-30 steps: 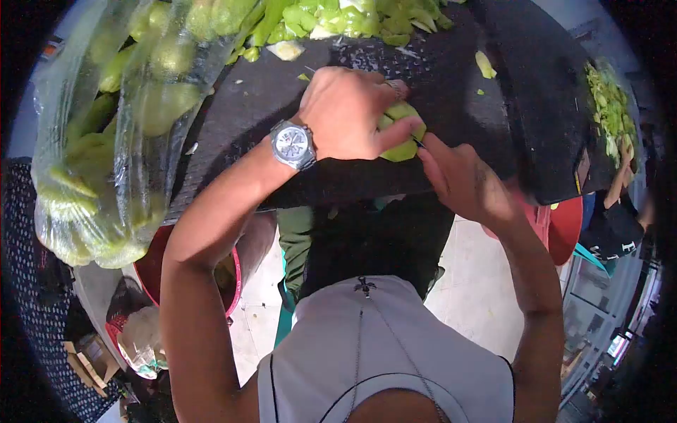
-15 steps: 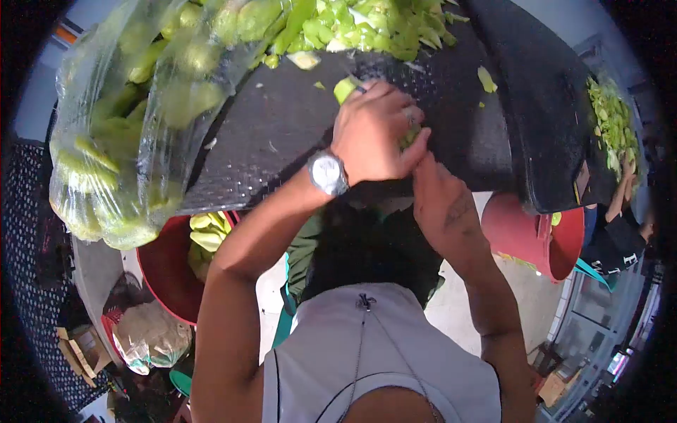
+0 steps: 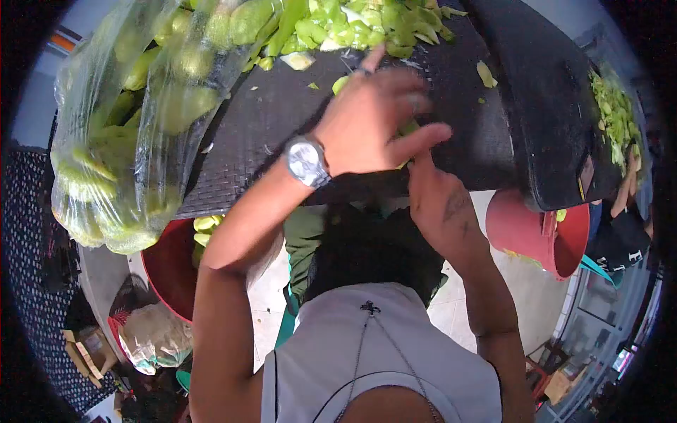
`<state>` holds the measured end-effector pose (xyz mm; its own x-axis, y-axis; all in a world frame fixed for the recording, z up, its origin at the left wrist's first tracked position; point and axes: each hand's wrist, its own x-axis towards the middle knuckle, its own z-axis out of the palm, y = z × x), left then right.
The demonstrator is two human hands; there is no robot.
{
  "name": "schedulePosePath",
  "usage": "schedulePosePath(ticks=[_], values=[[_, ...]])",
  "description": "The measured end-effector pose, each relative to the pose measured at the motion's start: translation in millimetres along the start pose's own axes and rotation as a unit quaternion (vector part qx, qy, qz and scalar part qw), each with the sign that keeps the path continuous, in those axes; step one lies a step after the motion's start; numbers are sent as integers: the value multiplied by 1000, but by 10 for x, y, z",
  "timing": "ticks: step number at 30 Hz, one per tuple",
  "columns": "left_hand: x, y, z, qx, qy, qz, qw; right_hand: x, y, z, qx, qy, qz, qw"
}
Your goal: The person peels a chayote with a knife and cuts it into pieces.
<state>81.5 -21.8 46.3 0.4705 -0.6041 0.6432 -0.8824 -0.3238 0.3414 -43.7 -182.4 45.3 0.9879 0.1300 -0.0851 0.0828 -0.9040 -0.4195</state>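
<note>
My left hand (image 3: 374, 123), with a watch on the wrist, lies over a pale green vegetable piece (image 3: 340, 85) on the dark woven-textured tabletop (image 3: 261, 158). Green shows past its knuckles and between thumb and fingers. The thumb points out to the right, and the fingers are smeared by motion. Just below, my right hand (image 3: 437, 194) is closed, its fingertips meeting the left thumb's base; whatever it holds is hidden. A heap of chopped green pieces (image 3: 367, 28) lies beyond both hands. To the left, a clear plastic bag (image 3: 166, 141) bulges with whole green vegetables that look like chayote.
A red bucket (image 3: 163, 264) with green pieces stands below the table at left. Another red bucket (image 3: 518, 218) leans at right. More chopped greens (image 3: 615, 116) lie at far right beside another person's arm (image 3: 626, 187). Cardboard (image 3: 92, 352) lies at lower left.
My left hand has shifted slightly left, its index finger reaching forward and its thumb spreading out to the right. My right hand has barely moved.
</note>
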Motion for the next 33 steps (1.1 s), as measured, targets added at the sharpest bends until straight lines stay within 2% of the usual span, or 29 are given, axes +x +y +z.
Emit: schedulePosePath(ticks=[3,5,8,10,11,12,14,15,17,18,20,22,24,26,27,29,30,31,33], values=[[394,73,-529,9,10,21,1000,-25,83,27,-41,48,-67,996],[676,11,-738,185,27,134,973,8,161,71,-42,44,-71,996],[890,-308,-649,340,142,296,881,56,236,41,-51,32,-77,995],[605,-390,-366,153,-21,159,975,86,276,7,-104,43,-101,989],[463,-433,-225,68,-73,70,992,90,297,-5,-150,57,-118,980],[218,-670,70,102,-220,9,970,63,295,-32,-162,43,-119,979],[144,-779,49,153,-204,119,960,189,275,-115,-156,24,-108,982],[124,-760,94,97,-242,97,961,147,254,-168,-136,-11,-88,987],[199,-848,80,11,-307,53,950,165,237,-255,-126,-19,-90,988],[187,-894,94,79,-259,152,951,194,225,-280,-119,-21,-94,988],[132,-1011,113,81,-264,171,946,128,219,-257,-333,122,-172,919],[28,-983,108,83,-227,172,955,99,276,-169,-339,124,-177,916],[-102,-892,71,102,-140,161,972,237,453,10,-143,5,-117,983],[-298,-749,153,21,-81,89,993,88,561,193,-187,44,-173,966],[-222,-716,125,0,-98,41,994,167,618,217,-218,79,-201,952],[-105,-617,63,3,-159,-25,987,138,558,252,-233,15,-159,959],[-82,-596,96,23,-155,-52,986,204,503,168,-181,-2,-139,974],[-20,-605,102,46,-145,-74,986,222,379,60,-135,-16,-102,985],[-58,-522,102,37,-54,-119,991,265,128,-165,-41,-33,-26,998]])
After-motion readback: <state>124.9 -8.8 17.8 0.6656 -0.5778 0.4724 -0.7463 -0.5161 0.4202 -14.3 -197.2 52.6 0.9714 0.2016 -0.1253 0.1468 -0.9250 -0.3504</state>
